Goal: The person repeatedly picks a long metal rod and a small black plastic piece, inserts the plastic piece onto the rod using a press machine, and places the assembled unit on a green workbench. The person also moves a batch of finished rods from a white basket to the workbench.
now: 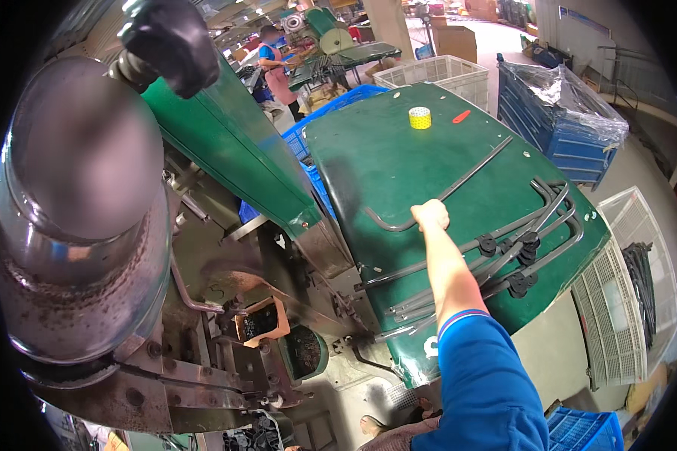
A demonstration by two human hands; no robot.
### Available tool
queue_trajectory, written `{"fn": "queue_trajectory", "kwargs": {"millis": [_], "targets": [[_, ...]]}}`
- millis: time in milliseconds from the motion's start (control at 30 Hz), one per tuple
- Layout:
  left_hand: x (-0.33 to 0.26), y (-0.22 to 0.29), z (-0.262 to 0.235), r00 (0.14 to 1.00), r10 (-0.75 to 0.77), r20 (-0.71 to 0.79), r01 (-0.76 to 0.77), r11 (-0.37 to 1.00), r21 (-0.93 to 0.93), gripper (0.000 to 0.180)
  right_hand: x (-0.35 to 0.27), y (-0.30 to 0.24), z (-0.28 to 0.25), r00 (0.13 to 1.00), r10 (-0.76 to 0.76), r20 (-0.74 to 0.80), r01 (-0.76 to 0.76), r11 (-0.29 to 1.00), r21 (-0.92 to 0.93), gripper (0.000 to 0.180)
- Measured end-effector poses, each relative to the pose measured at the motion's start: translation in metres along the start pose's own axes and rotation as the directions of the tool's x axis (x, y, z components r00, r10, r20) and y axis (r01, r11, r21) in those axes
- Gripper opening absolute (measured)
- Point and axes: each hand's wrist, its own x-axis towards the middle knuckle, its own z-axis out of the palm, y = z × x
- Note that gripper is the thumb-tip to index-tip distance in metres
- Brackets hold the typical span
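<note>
R hand [431, 216] has fingers clamped on the bent rod [475, 169]; L hand's n/a, can't tell. Swung twd table's [391, 165] right edge, it could snag the pile [530, 244].

Right fingers [424, 216]: curled around a bent rod [474, 171]
Tape roll [420, 118]: beyond the fingers
Piled rods [529, 243]: nearer, mostly rightward
Tabletop [365, 154]: beneath

Head-worn fisheye, left one of a pair; faces down and forward. Machine [75, 301] very near at left; green table [376, 143] at middle range, seen from above; wearer's right forearm [453, 274] enters from lower edge; worker [278, 79] far off, near top.
</note>
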Motion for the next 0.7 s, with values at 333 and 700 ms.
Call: {"fn": "queue_trajectory", "kwargs": {"millis": [333,700], "targets": [[0.044,0.067,0.036,0.973,0.156,0.169,-0.091,0.936,-0.34,0.021,-0.01,0.049,-0.084,0.916,-0.271,0.297,-0.31,-0.007,0.951,0.016],[0.055,0.127,0.056,0.844,0.312,0.436,0.012,0.803,-0.596,0.036,-0.267,0.214,-0.222,0.787,-0.47,0.401,-0.271,0.32,0.908,0.034]]}}
